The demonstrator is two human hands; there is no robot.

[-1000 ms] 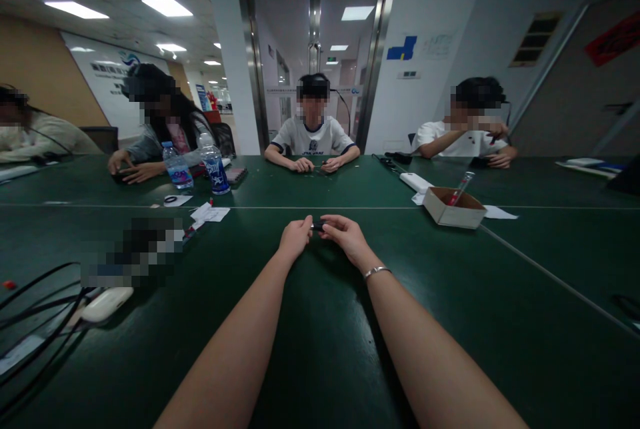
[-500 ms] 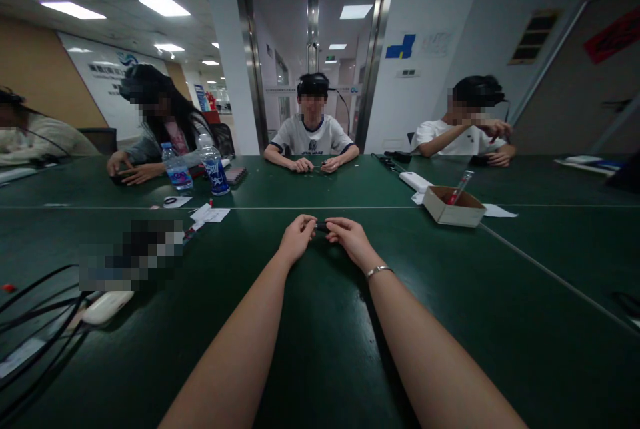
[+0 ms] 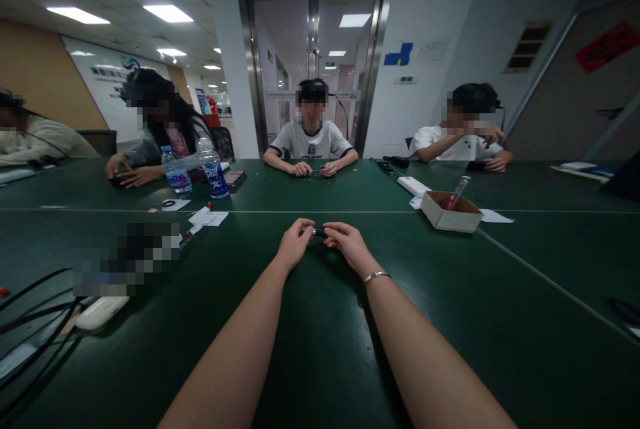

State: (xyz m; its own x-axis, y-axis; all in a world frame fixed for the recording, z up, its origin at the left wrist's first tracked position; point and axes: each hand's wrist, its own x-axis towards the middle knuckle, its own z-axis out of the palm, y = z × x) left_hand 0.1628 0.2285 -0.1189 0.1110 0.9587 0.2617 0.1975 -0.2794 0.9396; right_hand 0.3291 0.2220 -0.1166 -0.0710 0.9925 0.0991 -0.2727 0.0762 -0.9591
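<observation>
Between my two hands, just above the green table [image 3: 320, 349], is a small dark cylinder [image 3: 319, 232] with a paler, silvery part towards its left end. My left hand [image 3: 297, 241] pinches that left end between thumb and fingers. The fingers of my right hand [image 3: 347, 242] are closed on the black right end, and a silver bracelet circles that wrist. The fingertips cover both ends, so its exact kind cannot be made out.
An open cardboard box [image 3: 451, 219] with a clear tube [image 3: 457, 192] stands to the right. Bottles [image 3: 214, 172] and paper slips [image 3: 209, 217] are on the left, nearer cables [image 3: 45, 312] and a white device [image 3: 103, 312]. Several people sit across the table, including one person [image 3: 313, 136] opposite.
The camera view has shifted slightly, so the scene sits a little lower. My fingertips show a slightly wider gap, and the silvery part of the cylinder is now visible.
</observation>
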